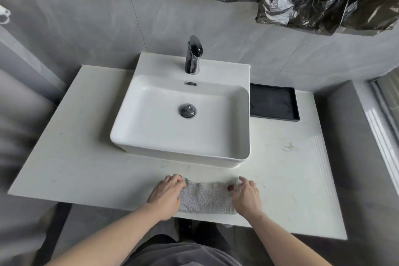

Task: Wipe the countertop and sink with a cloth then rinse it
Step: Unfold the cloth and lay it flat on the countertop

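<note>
Grey dotted folded cloth (207, 197) flat on white marble desk (75, 157), near front edge, just before white rectangular ceramic sink (216, 155). Left hand (167, 193) grip curled on cloth's left end; right hand (246, 195) grip curled on right end.

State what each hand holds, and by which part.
Both hold the cloth on the countertop: the left hand grips its left end, the right hand its right end.
</note>
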`<action>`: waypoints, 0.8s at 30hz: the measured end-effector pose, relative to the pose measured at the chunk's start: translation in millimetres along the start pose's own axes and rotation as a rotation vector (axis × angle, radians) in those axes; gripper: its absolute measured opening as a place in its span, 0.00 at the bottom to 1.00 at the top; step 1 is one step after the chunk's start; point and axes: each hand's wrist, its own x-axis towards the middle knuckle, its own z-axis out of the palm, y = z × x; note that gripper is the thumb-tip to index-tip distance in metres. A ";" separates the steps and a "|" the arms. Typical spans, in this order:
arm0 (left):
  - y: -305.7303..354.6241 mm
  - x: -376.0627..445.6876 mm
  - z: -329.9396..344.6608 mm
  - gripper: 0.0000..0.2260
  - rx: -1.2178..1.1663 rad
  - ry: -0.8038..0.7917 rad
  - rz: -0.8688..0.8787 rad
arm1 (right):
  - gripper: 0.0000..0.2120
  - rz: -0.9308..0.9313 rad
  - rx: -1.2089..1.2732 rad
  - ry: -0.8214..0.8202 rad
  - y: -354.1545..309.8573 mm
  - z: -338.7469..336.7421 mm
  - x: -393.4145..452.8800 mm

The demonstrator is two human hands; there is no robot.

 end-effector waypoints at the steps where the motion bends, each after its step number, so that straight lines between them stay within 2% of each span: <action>1: 2.4 -2.4 5.9 0.19 -0.019 -0.059 0.011 | 0.23 0.040 0.049 0.004 -0.4 3.9 0.6; 5: 4.0 -10.0 25.3 0.24 -0.016 -0.267 0.020 | 0.13 0.153 0.110 -0.025 -6.3 4.5 -3.7; 8: 3.3 -13.0 21.9 0.24 -0.124 -0.202 0.016 | 0.07 0.160 0.235 0.010 -17.9 -3.8 -14.8; 11: 0.2 -16.1 12.0 0.19 -0.235 -0.114 -0.012 | 0.07 0.133 0.369 0.016 -35.5 -6.1 -24.8; 16: -14.7 -30.5 2.9 0.12 -0.346 -0.096 -0.122 | 0.06 0.057 0.544 -0.042 -83.5 5.3 -44.3; 19: -19.9 -38.0 -2.4 0.11 -0.371 -0.058 -0.186 | 0.10 0.053 0.648 -0.252 -112.0 28.3 -48.0; 21: -22.9 -41.3 -4.6 0.11 -0.359 -0.042 -0.203 | 0.16 0.001 0.574 -0.340 -120.2 44.2 -46.1; 24: -23.5 -45.6 -8.6 0.14 -0.307 -0.082 -0.216 | 0.19 -0.084 0.362 -0.246 -113.7 48.7 -44.5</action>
